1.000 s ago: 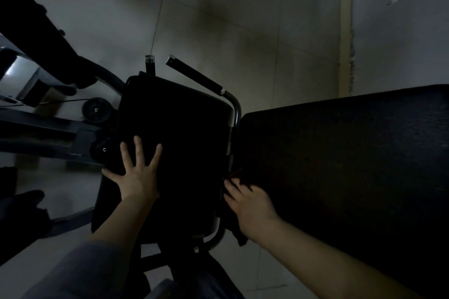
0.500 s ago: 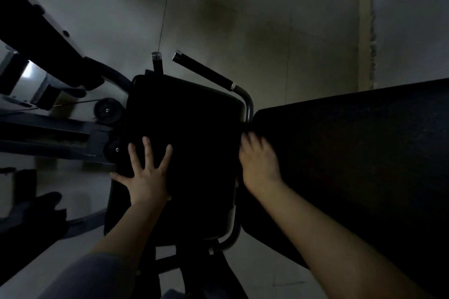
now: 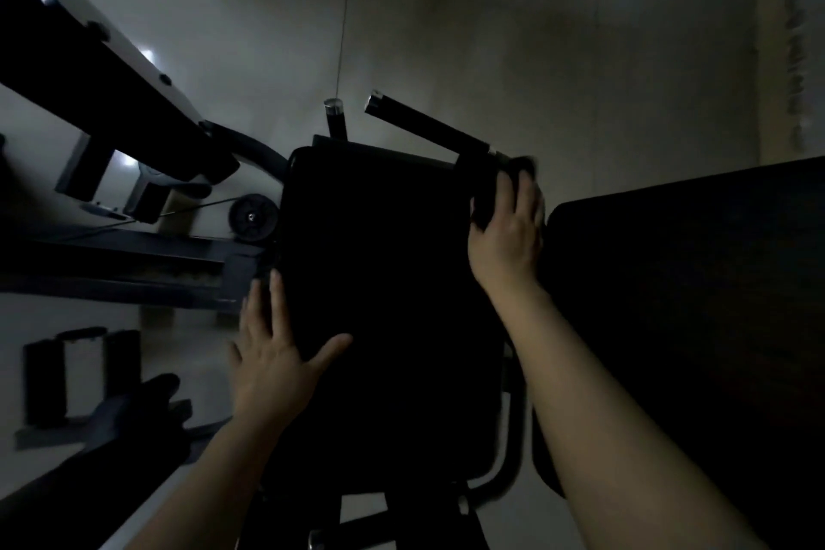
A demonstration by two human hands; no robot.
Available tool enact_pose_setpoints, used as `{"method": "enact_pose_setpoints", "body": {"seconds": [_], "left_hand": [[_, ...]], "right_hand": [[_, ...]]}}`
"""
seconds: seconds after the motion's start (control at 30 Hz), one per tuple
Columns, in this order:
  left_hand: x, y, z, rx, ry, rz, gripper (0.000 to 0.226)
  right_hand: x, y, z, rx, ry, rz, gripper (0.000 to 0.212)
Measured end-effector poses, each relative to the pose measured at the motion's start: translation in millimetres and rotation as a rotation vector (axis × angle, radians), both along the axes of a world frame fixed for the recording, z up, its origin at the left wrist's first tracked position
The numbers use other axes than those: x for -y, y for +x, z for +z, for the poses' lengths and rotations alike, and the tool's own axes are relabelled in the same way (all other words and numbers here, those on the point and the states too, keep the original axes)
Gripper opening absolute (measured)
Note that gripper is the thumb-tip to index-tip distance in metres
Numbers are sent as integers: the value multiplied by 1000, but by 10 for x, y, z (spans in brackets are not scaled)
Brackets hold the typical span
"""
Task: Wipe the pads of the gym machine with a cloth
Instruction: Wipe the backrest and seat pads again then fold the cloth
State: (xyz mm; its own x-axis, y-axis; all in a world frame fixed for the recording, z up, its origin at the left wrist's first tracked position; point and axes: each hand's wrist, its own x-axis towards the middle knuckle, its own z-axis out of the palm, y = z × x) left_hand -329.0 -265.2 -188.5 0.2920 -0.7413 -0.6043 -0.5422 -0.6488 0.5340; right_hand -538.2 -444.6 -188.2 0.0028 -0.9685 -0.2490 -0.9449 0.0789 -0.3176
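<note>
The black seat pad (image 3: 388, 281) of the gym machine fills the middle of the head view. The larger black back pad (image 3: 692, 304) lies to its right. My left hand (image 3: 277, 353) rests flat on the seat pad's left edge, fingers spread. At the seat pad's far right corner, where the black handle bar (image 3: 424, 125) bends, my right hand (image 3: 506, 237) holds a dark cloth (image 3: 482, 205). Bits of cloth show beside the thumb and past the blurred fingertips. Most of the cloth is hidden under the hand.
The machine's dark frame (image 3: 111, 263) and a pulley wheel (image 3: 252, 217) lie left of the seat. A short handle stub (image 3: 335, 116) sticks up behind the seat. Black foam rollers (image 3: 76, 375) stand on the pale tiled floor at lower left. A wall runs along the right.
My right hand slid with the cloth from the seat pad's near right edge up along the gap to its far right corner. My left hand shifted slightly on the pad's left edge.
</note>
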Motion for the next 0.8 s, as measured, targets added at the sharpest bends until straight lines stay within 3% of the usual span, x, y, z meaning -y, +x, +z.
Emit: {"method": "enact_pose_setpoints", "body": {"seconds": [0.07, 0.17, 0.23, 0.4, 0.5, 0.57, 0.63, 0.7, 0.8], "left_hand": [[-4, 75, -75, -45, 3, -42, 110], [-13, 93, -79, -99, 37, -53, 115], [15, 92, -78, -77, 58, -50, 121], [21, 54, -156, 21, 43, -80, 123], [-9, 86, -192, 3, 25, -101, 124], [-13, 96, -176, -21, 2, -88, 126], [-9, 101, -143, -19, -19, -76, 127], [-3, 107, -112, -41, -37, -86, 126], [5, 149, -70, -237, -77, -48, 122]], "right_hand": [[108, 150, -351, -8, 49, -142, 58], [98, 406, -530, 85, -89, -401, 51], [65, 623, -491, 119, -203, -379, 51], [-291, 1453, -213, 130, -257, 13, 42], [-466, 1823, -62, 34, -162, 532, 61], [-384, 1760, -37, -30, -107, 652, 71], [-329, 1459, -111, -38, -98, 579, 73], [-322, 925, -233, -60, -28, 333, 75], [-481, 164, -323, -113, 57, -52, 74]]}}
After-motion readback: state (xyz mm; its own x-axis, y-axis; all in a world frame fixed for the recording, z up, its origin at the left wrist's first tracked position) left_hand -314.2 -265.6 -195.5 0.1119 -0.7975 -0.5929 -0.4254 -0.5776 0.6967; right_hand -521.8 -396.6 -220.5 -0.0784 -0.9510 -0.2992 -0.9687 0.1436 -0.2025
